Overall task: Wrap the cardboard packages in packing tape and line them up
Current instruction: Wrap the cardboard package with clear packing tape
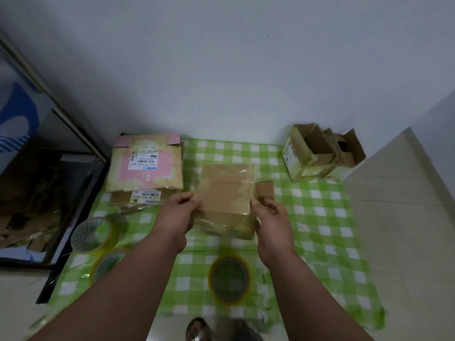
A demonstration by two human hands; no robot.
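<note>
Held above the green checked cloth (320,217), a brown cardboard package (227,200) already glossy with tape; left hand (178,212) pinching its left edge, right hand (270,220) gripping its right edge (a loose flap sticking out there); apparently near done, not yet set in line. Left of the package, a flat stack of taped packages (147,166) with barcode labels, print too blurred to read; right of it, open cartons (317,153) seemingly left to wrap. Nearer than the package, a yellow tape roll (230,279); two more tape rolls (98,242) to its left.
</note>
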